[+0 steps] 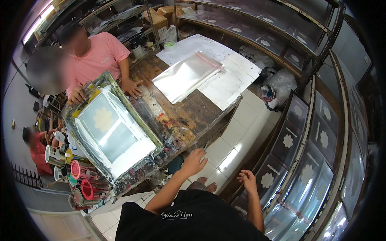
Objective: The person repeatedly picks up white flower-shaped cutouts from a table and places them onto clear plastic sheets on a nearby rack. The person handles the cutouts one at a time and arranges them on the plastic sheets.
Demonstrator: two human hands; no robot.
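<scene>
My left hand is stretched out beside the near edge of the work table, fingers apart, holding nothing. My right hand hangs near the drying rack, its fingers loosely bent and apart, with nothing visible in it. On the table, a screen printing frame with a flower shape in its mesh is tilted up at one side. A co-worker in a pink shirt grips its far edge with one hand and rests the other hand on the table. A stack of clear plastic bags lies on white sheets.
To my right, a rack holds several clear bags printed with pale flowers. More such prints fill the shelves at the back. Ink containers stand at the table's left end. Plastic wrapping lies by the shelves. Another person sits far left.
</scene>
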